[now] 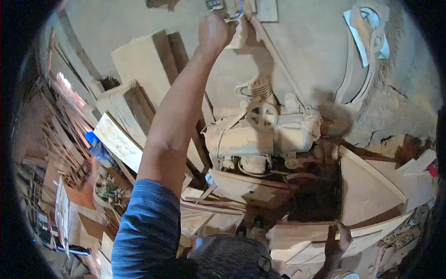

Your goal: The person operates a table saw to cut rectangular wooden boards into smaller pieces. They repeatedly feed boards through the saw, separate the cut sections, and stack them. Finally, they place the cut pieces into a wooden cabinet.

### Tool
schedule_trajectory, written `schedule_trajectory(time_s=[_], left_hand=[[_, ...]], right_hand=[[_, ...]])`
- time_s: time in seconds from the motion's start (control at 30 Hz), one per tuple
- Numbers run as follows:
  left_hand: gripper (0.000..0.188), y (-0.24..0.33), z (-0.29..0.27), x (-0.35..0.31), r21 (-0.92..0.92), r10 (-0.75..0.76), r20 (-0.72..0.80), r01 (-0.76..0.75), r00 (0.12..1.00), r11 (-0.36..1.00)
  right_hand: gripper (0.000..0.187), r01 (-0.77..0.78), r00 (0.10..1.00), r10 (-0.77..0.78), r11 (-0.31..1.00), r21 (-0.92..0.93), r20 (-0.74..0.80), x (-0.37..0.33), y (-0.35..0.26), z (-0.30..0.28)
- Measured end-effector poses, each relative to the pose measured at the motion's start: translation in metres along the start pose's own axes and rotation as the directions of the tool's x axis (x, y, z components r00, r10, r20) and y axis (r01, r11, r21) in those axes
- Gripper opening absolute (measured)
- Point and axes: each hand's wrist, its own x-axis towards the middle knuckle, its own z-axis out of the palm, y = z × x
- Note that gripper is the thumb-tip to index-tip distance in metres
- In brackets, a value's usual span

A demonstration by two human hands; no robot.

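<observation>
My left arm stretches up to the wall, and my left hand (216,33) is closed in a pinch beside a blue wire (239,11). What sits between its fingertips is too small to make out. Just above the hand is a small dark wall fitting (214,4), and a pale box (239,35) hangs below the wire. Low on the right, my right hand (343,238) is partly in shadow, its fingers bent over the upper edge of a light wooden board (297,239).
A dusty air compressor (246,141) with a spoked wheel stands against the wall. Thick timber blocks (139,60) lean at left, near piled wood strips (65,139). Triangular panels (367,186) stand at right. A curved frame (367,60) hangs on the wall.
</observation>
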Motion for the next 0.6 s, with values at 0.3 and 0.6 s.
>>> schedule_trajectory(time_s=[0.3,0.6], left_hand=[[0.034,0.001,0.061,0.075,0.167,-0.282,0.113,0.261,0.953,0.951],[0.015,-0.029,-0.013,0.101,-0.409,-0.526,-0.002,0.48,0.85,0.776]], right_hand=[[0.014,-0.213,0.976,0.199,0.956,-0.203,-0.09,-0.014,0.025,-0.044],[0.014,-0.064,0.996,0.063,0.998,0.013,0.07,0.092,0.003,-0.001]])
